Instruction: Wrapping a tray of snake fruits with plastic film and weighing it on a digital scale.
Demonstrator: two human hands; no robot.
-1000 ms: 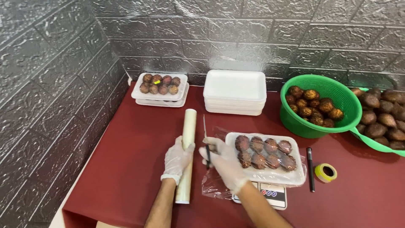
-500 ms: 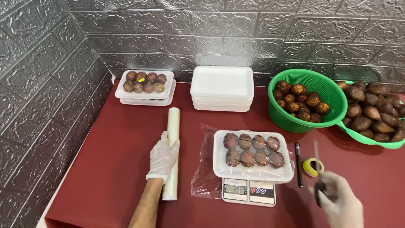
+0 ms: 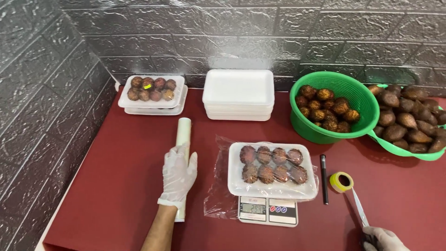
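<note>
Head view: my left hand [image 3: 179, 174] rests flat, open, on the light, slippery film roll [image 3: 183, 139]; my right hand [image 3: 383, 238] grips thin, stiff scissors [image 3: 358, 210] by the handles at the table's [image 3: 116, 186] front edge.

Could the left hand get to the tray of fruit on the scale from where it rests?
Probably yes: the left hand rests on the wrap roll, and only bare red table lies between it and the tray.
</note>
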